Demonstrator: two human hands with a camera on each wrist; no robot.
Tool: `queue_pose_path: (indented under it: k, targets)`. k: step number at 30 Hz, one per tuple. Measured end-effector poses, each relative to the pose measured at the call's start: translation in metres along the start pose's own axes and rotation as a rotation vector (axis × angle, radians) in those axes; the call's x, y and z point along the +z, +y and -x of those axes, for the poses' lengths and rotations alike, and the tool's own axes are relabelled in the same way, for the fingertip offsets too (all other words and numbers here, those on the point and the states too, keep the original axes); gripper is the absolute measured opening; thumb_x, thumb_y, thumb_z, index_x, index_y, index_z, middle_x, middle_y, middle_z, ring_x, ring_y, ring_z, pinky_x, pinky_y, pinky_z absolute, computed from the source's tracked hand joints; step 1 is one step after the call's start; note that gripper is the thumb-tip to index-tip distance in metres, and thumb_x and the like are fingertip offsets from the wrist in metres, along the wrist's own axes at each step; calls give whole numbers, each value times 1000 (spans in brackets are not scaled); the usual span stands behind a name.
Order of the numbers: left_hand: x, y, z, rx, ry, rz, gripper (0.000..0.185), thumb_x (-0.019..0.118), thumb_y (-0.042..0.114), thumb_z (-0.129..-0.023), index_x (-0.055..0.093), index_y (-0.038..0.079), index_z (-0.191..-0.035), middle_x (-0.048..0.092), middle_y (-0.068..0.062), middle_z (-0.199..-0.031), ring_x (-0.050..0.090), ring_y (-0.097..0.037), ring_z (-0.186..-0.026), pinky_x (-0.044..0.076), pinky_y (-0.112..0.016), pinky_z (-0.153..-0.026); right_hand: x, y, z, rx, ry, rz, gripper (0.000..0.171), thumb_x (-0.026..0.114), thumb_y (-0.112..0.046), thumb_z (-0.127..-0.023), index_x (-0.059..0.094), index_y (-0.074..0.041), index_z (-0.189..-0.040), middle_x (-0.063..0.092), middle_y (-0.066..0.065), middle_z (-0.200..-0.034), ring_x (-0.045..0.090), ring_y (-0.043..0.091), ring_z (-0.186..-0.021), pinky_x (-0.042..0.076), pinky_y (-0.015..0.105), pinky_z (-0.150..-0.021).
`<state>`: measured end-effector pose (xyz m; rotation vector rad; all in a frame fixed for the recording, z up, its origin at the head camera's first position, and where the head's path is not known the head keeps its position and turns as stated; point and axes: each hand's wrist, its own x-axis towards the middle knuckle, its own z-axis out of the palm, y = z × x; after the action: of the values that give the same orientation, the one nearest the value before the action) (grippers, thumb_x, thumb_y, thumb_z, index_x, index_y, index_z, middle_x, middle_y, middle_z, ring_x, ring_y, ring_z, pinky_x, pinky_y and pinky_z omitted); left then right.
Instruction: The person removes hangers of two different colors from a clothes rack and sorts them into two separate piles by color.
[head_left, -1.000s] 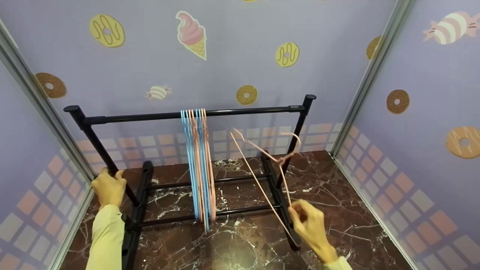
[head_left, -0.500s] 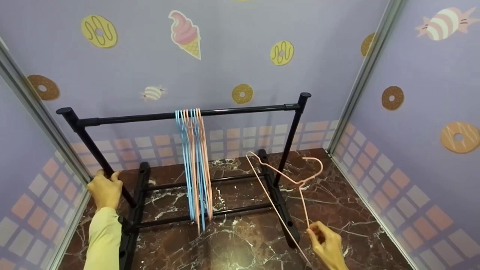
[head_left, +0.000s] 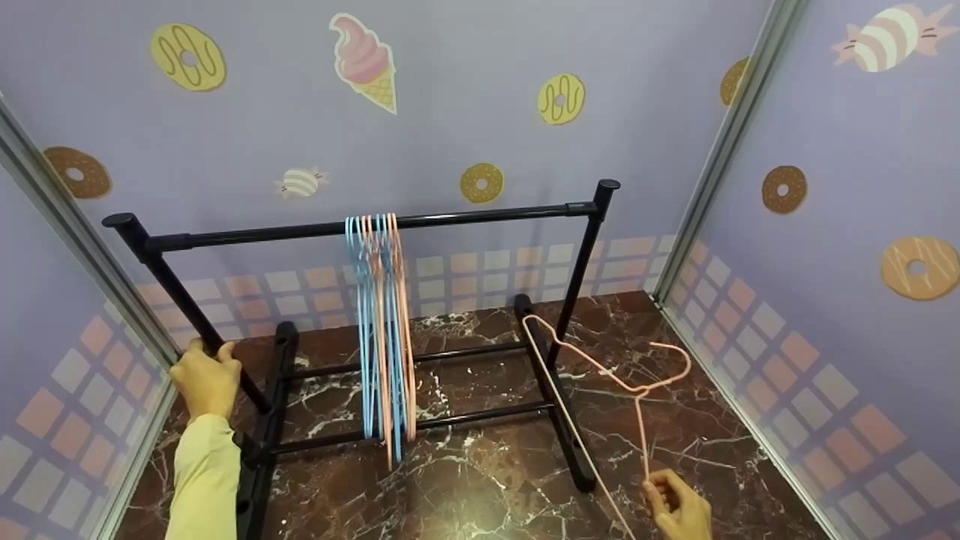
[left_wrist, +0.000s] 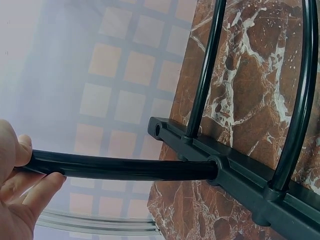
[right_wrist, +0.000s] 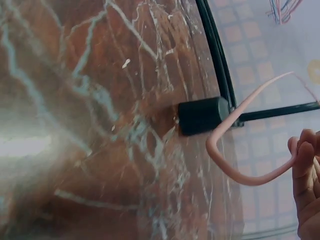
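A black clothes rack (head_left: 360, 225) stands on the brown marble floor (head_left: 480, 487). Several blue and pink wire hangers (head_left: 379, 330) hang bunched at the middle of its top bar. My left hand (head_left: 204, 379) grips the rack's left upright post (left_wrist: 120, 168), fingers curled round it. My right hand (head_left: 679, 510), low at the front right, pinches a corner of a loose pink wire hanger (head_left: 611, 375), which is off the rack with its hook pointing right. In the right wrist view the pink hanger's bend (right_wrist: 240, 175) passes my fingertips (right_wrist: 305, 160), close to the rack's foot (right_wrist: 202, 116).
Lilac walls with doughnut and ice-cream prints close the space on three sides, with metal corner strips (head_left: 720, 157). The rack's base rails (head_left: 420, 424) and right foot (head_left: 559, 420) lie on the floor. Open marble lies to the right of the rack.
My right hand has carried the pink hanger down and to the right, away from the rack, toward the floor. My left hand has kept its grip on the post.
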<state>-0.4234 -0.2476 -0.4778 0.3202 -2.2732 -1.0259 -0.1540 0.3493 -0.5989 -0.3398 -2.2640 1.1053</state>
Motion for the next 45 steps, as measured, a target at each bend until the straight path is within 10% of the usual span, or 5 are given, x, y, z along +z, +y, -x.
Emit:
queue_pose_path:
  k: [25, 45]
  targets:
    - [-6, 0, 0, -39, 5, 39, 31, 63, 11, -95, 61, -15, -110, 63, -44, -107, 51, -65, -109, 38, -64, -101, 5, 32, -8, 342, 2, -241, 12, 62, 1, -96, 63, 13, -96, 68, -1, -67, 63, 3, -54, 54, 20, -55]
    - [0, 2, 3, -40, 2, 29, 31, 63, 12, -95, 62, -14, -111, 63, -44, -107, 51, -65, -109, 38, -64, -101, 38, 51, -41, 351, -86, 61, 10, 67, -11, -90, 70, -3, -86, 69, -2, -64, 63, 5, -56, 45, 17, -63]
